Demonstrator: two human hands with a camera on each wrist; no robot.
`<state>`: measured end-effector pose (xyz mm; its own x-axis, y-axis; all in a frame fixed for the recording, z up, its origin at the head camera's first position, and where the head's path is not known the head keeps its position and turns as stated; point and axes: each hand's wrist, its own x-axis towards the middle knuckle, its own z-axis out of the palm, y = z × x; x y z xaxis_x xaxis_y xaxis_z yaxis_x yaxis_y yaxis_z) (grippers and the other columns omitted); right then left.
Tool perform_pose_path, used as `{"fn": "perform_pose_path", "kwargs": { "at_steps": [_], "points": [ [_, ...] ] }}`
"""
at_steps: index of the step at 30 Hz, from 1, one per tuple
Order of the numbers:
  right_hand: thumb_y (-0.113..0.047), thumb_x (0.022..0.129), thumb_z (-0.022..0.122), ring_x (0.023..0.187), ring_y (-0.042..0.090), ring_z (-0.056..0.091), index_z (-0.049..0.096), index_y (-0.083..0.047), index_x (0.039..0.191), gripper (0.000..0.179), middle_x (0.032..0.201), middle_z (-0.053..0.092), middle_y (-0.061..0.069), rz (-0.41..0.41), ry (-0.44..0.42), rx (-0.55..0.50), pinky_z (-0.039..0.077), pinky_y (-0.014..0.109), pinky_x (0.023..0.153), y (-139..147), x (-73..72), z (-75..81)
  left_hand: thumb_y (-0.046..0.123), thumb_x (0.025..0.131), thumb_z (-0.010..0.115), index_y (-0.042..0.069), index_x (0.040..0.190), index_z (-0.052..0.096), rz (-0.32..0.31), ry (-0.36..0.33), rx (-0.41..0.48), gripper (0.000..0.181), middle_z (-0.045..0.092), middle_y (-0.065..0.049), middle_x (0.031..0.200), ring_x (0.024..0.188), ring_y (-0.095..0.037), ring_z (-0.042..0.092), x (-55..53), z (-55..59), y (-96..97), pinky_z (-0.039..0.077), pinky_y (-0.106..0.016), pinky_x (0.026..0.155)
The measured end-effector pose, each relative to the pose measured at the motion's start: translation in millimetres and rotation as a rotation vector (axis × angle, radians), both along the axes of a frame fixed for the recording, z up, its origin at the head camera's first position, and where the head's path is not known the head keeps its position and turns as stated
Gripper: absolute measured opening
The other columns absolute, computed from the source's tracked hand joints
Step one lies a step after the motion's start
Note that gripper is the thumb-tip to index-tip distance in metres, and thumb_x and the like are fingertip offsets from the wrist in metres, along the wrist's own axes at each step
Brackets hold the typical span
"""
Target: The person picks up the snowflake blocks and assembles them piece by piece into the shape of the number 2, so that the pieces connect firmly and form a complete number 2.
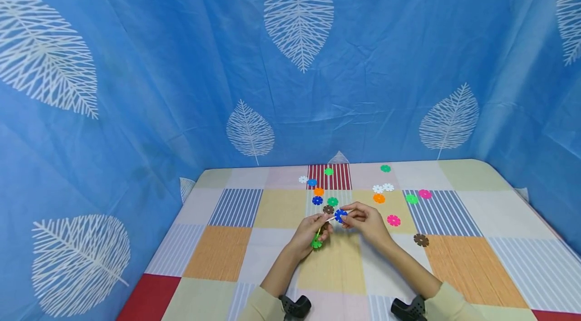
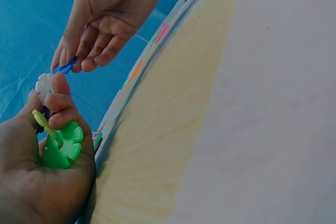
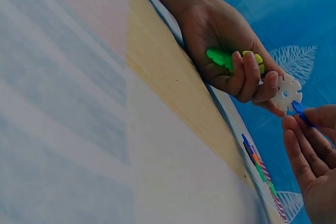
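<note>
My left hand [image 1: 305, 236] grips a small chain of notched plastic snowflake discs. A green disc [image 2: 64, 148] lies against the palm, with a yellow disc [image 2: 44, 123] joined to it under the curled fingers. Out past the thumb and fingertips sticks a white disc [image 3: 287, 92]. The right hand [image 1: 373, 222] pinches a blue disc [image 1: 340, 216] between thumb and fingertips, its edge right at the white disc's rim. Both hands are raised over the near middle of the table, close together. Fingers partly hide the middle of the chain.
Loose snowflake discs lie beyond the hands, among them a brown disc [image 1: 329, 209], an orange disc [image 1: 319, 192] and a dark blue disc [image 1: 317, 200]. To the right are a pink disc [image 1: 394, 220] and another brown disc [image 1: 421, 240]. A blue leaf-patterned curtain [image 1: 363, 84] surrounds the patchwork-covered table [image 1: 272, 210].
</note>
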<state>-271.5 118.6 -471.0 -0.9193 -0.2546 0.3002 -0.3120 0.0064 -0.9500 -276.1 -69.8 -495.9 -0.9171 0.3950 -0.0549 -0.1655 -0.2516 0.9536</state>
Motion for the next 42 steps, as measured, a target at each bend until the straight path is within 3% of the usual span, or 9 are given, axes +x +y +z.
{"fn": "perform_pose_path", "kwargs": {
  "at_steps": [8, 14, 20, 25, 29, 32, 36, 39, 42],
  "points": [
    [0.007, 0.083, 0.061, 0.069, 0.040, 0.062, 0.058, 0.015, 0.106, 0.024, 0.081, 0.062, 0.029, 0.021, 0.018, 0.056, 0.054, 0.041, 0.066, 1.5, 2.5, -1.1, 0.021, 0.096, 0.051, -0.008, 0.112, 0.057, 0.024, 0.000, -0.034, 0.034, 0.058, 0.000, 0.067, 0.048, -0.003, 0.041, -8.3, -22.5, 1.8, 0.032, -0.012, 0.041],
    [0.008, 0.083, 0.060, 0.067, 0.038, 0.062, 0.058, 0.017, 0.106, 0.024, 0.082, 0.062, 0.029, 0.049, 0.043, 0.044, 0.054, 0.040, 0.065, -2.0, 1.7, -2.2, 0.025, 0.094, 0.053, -0.006, 0.101, 0.057, 0.006, 0.010, -0.034, 0.032, 0.057, 0.000, 0.066, 0.048, -0.003, 0.041, -8.5, -24.3, 0.5, 0.033, -0.012, 0.042],
    [0.008, 0.084, 0.060, 0.068, 0.043, 0.060, 0.059, 0.015, 0.107, 0.024, 0.079, 0.062, 0.027, 0.037, 0.058, 0.073, 0.054, 0.041, 0.065, -2.3, 1.5, 0.8, 0.024, 0.094, 0.053, 0.002, 0.095, 0.056, 0.000, -0.024, -0.025, 0.022, 0.058, -0.001, 0.067, 0.049, -0.004, 0.044, -9.1, -21.7, 2.3, 0.037, -0.013, 0.044],
    [0.003, 0.088, 0.057, 0.071, 0.042, 0.060, 0.061, 0.011, 0.110, 0.024, 0.095, 0.065, 0.023, 0.027, 0.065, 0.151, 0.054, 0.039, 0.065, -2.2, -0.5, 2.4, 0.021, 0.095, 0.052, 0.004, 0.094, 0.053, 0.006, -0.041, -0.006, 0.018, 0.060, -0.004, 0.072, 0.052, -0.006, 0.046, -8.9, -18.4, 4.4, 0.040, -0.015, 0.048],
    [-0.009, 0.092, 0.057, 0.075, 0.031, 0.061, 0.062, 0.000, 0.117, 0.027, 0.108, 0.064, 0.018, 0.010, 0.086, 0.229, 0.053, 0.032, 0.066, 3.8, -11.1, -11.3, 0.021, 0.096, 0.050, 0.006, 0.093, 0.052, 0.010, -0.048, 0.008, 0.015, 0.058, -0.004, 0.071, 0.051, -0.006, 0.044, -9.0, -17.3, 5.7, 0.038, -0.014, 0.046],
    [-0.016, 0.091, 0.059, 0.077, 0.022, 0.062, 0.061, -0.006, 0.120, 0.031, 0.104, 0.065, 0.014, -0.075, 0.169, 0.314, 0.052, 0.026, 0.067, 17.4, -24.3, -19.1, 0.021, 0.096, 0.051, 0.008, 0.092, 0.052, 0.017, -0.063, 0.016, 0.014, 0.056, -0.003, 0.070, 0.049, -0.005, 0.043, -9.6, -17.8, 6.0, 0.037, -0.013, 0.045],
    [-0.009, 0.088, 0.062, 0.075, 0.022, 0.059, 0.062, -0.004, 0.119, 0.031, 0.090, 0.065, 0.011, -0.288, 0.264, 0.420, 0.050, 0.025, 0.066, 52.3, -40.8, -11.8, 0.024, 0.094, 0.053, 0.009, 0.089, 0.051, 0.024, -0.074, 0.011, 0.017, 0.055, -0.002, 0.070, 0.048, -0.005, 0.041, -9.5, -18.0, 5.8, 0.036, -0.013, 0.044],
    [-0.003, 0.087, 0.062, 0.079, 0.028, 0.058, 0.062, -0.001, 0.117, 0.031, 0.092, 0.063, 0.016, -0.470, 0.277, 0.497, 0.048, 0.031, 0.066, 88.3, -50.6, -6.8, 0.025, 0.094, 0.054, 0.009, 0.088, 0.050, 0.027, -0.077, 0.003, 0.018, 0.055, -0.002, 0.069, 0.046, -0.004, 0.040, -9.4, -17.6, 5.2, 0.034, -0.013, 0.043],
    [-0.002, 0.086, 0.061, 0.081, 0.035, 0.054, 0.060, 0.004, 0.117, 0.031, 0.096, 0.060, 0.024, -0.639, 0.247, 0.587, 0.042, 0.041, 0.067, 126.2, -56.7, -11.7, 0.024, 0.094, 0.054, 0.009, 0.089, 0.049, 0.022, -0.081, 0.003, 0.017, 0.054, -0.001, 0.068, 0.045, -0.004, 0.039, -9.3, -16.8, 4.7, 0.032, -0.013, 0.041]
  ]
}}
